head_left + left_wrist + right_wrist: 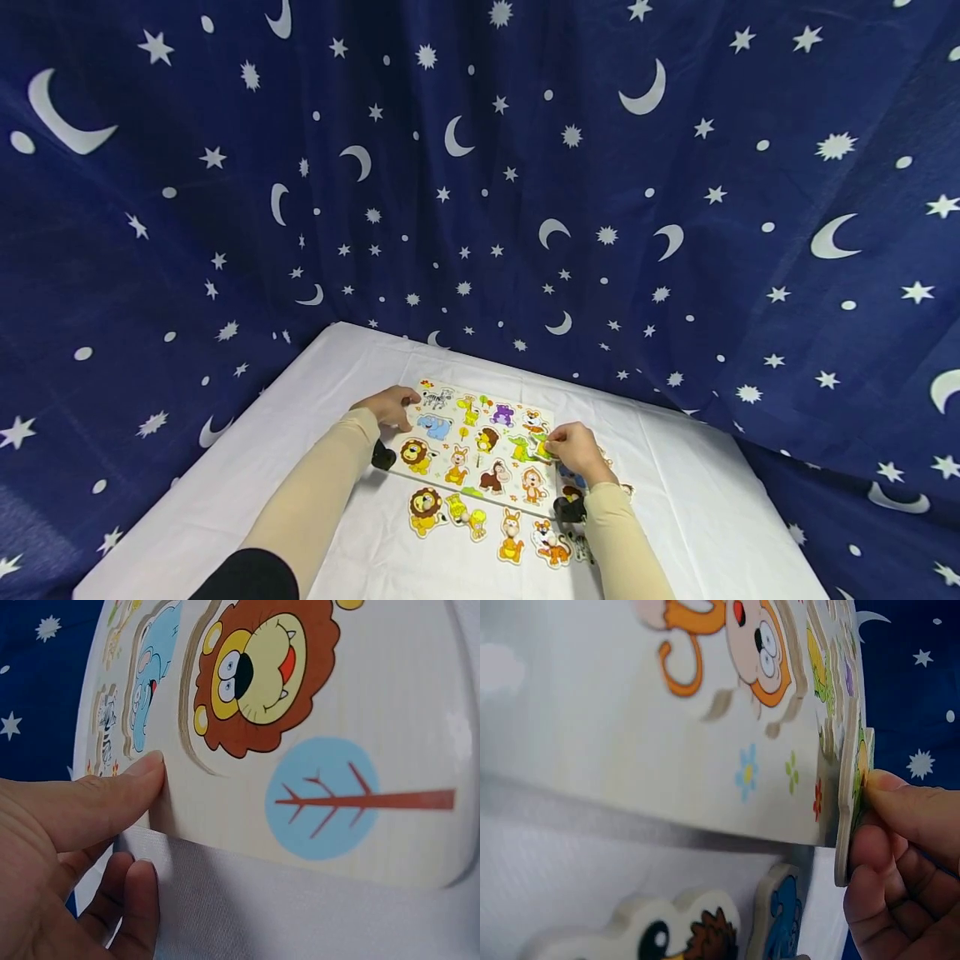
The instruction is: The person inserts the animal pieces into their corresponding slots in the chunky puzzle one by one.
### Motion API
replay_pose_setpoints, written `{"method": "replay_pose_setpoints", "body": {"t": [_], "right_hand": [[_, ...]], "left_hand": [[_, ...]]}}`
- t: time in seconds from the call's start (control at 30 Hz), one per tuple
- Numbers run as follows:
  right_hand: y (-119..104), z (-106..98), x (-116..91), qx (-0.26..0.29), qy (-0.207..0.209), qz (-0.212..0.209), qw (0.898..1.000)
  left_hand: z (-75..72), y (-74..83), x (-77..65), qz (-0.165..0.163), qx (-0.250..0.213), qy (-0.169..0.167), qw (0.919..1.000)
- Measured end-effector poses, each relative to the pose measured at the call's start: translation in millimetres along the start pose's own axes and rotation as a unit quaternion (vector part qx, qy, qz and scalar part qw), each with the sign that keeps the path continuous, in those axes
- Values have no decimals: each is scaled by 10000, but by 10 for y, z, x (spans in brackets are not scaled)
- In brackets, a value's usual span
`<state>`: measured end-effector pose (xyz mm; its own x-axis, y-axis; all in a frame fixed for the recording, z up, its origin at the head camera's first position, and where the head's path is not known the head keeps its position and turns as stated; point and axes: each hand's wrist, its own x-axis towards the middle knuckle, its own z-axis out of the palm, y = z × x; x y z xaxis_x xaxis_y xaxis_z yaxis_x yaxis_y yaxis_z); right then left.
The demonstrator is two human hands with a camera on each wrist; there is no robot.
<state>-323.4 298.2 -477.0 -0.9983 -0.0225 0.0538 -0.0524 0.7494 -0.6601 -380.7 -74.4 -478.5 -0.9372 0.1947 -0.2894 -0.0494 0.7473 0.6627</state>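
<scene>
A pale puzzle board [442, 454] with cut-out animal pictures lies on the table. My left hand [389, 407] is at its left edge; in the left wrist view the thumb [142, 776] rests on the board beside the elephant picture, other fingers bent loosely off the edge. With thumb and fingertips my right hand [577, 450] pinches a green crocodile puzzle piece [853, 791]. The piece is tilted on edge over the board's right side, next to the printed crocodile [521, 450]. Its lower contact with the board cannot be made out.
Loose pieces lie before the board: a lion [425, 511], a giraffe [467, 515], a kangaroo [511, 537], a tiger [551, 546] and a zebra [580, 546]. More pieces, one blue [784, 919], lie right of it, partly under my right wrist. A starry blue curtain [480, 208] hangs behind.
</scene>
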Motion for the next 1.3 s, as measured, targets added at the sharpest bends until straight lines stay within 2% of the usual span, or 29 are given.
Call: {"method": "replay_pose_setpoints", "body": {"t": [0.2, 0.4, 0.67, 0.93, 1.07, 1.3], "right_hand": [[-18, 18, -11, 48, 1, 29, 10000], [-23, 69, -4, 97, -21, 13, 10000], [-33, 120, -7, 67, -20, 0, 10000], [-92, 121, -24, -2, 50, -207, 9998], [-90, 134, -19, -28, 56, -190, 9998], [-70, 153, -20, -21, 9, -179, 9998]], "left_hand": [[1, 21, -7, 47, -44, 19, 10000], [8, 21, -26, -64, 102, 104, 9999], [19, 30, -59, -213, -122, 92, 9997], [-10, 63, -80, -71, -26, 119, 9999], [-8, 52, -55, -105, -90, 100, 9999], [5, 43, -53, -106, 61, 126, 9998]]}}
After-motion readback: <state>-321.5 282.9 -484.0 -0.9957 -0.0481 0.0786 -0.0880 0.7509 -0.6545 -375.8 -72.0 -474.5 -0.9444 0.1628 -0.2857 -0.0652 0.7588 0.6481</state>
